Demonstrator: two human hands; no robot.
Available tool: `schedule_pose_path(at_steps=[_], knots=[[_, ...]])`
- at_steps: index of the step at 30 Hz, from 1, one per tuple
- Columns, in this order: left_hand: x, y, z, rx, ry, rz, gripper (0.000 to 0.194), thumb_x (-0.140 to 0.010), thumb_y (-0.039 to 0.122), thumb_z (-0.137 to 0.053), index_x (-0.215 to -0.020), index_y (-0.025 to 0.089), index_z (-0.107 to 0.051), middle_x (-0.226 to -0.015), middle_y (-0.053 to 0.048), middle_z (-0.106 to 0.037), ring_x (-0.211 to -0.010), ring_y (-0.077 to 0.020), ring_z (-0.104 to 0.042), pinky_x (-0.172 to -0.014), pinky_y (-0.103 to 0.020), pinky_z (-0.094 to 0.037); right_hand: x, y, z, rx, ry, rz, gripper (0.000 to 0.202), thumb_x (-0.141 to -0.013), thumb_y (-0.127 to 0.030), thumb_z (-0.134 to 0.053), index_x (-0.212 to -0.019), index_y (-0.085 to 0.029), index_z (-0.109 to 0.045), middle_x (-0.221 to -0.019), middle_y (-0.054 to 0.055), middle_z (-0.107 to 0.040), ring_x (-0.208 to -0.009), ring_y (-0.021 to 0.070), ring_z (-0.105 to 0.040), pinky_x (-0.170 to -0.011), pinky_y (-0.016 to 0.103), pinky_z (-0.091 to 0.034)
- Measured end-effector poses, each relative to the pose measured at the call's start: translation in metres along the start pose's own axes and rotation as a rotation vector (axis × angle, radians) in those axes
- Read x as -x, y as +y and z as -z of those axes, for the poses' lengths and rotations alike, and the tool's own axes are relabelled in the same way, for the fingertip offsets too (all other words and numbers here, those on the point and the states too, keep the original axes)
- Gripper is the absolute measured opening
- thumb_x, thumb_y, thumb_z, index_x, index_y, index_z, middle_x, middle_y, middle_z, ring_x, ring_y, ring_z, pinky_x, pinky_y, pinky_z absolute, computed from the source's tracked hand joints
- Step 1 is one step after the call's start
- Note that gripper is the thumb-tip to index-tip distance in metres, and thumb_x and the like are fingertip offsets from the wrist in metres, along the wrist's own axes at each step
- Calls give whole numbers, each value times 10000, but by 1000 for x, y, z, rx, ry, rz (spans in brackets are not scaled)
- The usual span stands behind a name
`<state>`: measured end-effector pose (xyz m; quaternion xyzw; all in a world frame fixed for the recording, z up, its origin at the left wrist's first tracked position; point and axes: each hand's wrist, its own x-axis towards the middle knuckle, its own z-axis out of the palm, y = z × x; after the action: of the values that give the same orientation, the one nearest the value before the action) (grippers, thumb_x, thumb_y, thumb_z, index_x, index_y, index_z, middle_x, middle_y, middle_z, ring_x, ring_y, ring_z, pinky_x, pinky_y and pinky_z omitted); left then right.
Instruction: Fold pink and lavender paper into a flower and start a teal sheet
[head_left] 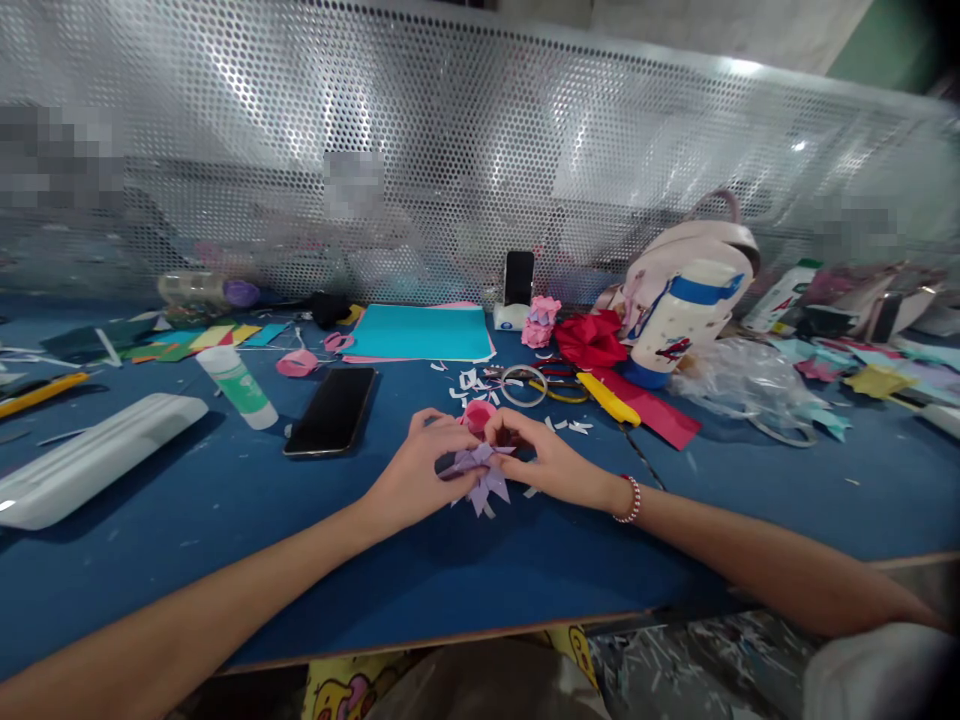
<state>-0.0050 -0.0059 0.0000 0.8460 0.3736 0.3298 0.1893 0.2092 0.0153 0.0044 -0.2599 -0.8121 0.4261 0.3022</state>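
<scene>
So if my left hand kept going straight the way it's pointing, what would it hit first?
Probably your right hand, its fingers just past the purple paper that your left hand holds, though depth among the fingers is hard to judge.

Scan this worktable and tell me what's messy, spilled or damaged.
White paper scraps lie scattered loose mid-table, untidy against the blue surface. More pale shreds litter the floor below, at lower right, as if dropped. No liquid spill or obvious breakage shows.
</scene>
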Motion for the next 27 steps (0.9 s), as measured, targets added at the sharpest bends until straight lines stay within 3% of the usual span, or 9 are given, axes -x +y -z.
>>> schedule_pose_path(at_steps=[4,7,12,14,17,23,27], knots=[[-1,2,3,17,44,15,41,-842,248,-631,-853,230,-666,-800,33,-695,-802,-189,-575,-1000,-427,-310,2,0,4,-70,18,88,272,-932,-458,-608,-1038,-222,-521,-1005,27,-498,-882,161,-490,-793,296,-434],[-1,2,4,5,145,61,44,-812,240,-656,-854,231,-649,-808,19,-685,-847,-215,-569,-917,-397,-362,2,2,6,-95,96,121,345,-923,-542,-603,-1039,-226,-530,-993,30,-506,-867,164,-492,-774,299,-434],[-2,-2,9,-12,289,-13,164,-801,78,-598,-825,234,-643,-977,-4,-699,-972,-222,-598,-945,-404,-361,-3,10,6,-66,266,46,264,-1019,-438,-478,-910,-207,-543,-848,-2,-517,-740,122,-478,-680,264,-398],[-2,-3,13,-77,349,-56,264,-751,-4,-556,-790,236,-661,-1100,-19,-669,-1070,-238,-575,-980,-425,-350,-5,13,6,-93,253,-5,293,-1025,-439,-463,-879,-199,-547,-816,-4,-535,-711,115,-487,-663,258,-406],[-1,-4,16,-158,405,-118,320,-720,-45,-543,-768,237,-687,-1235,-40,-592,-1156,-260,-524,-1010,-454,-348,-6,14,4,-229,167,-97,265,-973,-463,-558,-1008,-201,-569,-855,-4,-570,-700,105,-525,-647,245,-443],[2,1,12,-262,320,-240,417,-694,-107,-530,-753,263,-711,-1355,-27,-506,-1290,-295,-455,-1054,-498,-316,-5,12,-5,-510,128,-164,425,-842,-384,-742,-1179,-210,-550,-979,12,-619,-777,93,-569,-684,215,-477],[0,1,8,-215,347,-172,434,-766,-30,-575,-1041,288,-682,-1429,-66,-435,-1364,-301,-408,-1103,-507,-339,-5,14,-5,-451,181,-121,489,-813,-331,-754,-1210,-226,-488,-909,-8,-615,-739,108,-571,-653,231,-472]])
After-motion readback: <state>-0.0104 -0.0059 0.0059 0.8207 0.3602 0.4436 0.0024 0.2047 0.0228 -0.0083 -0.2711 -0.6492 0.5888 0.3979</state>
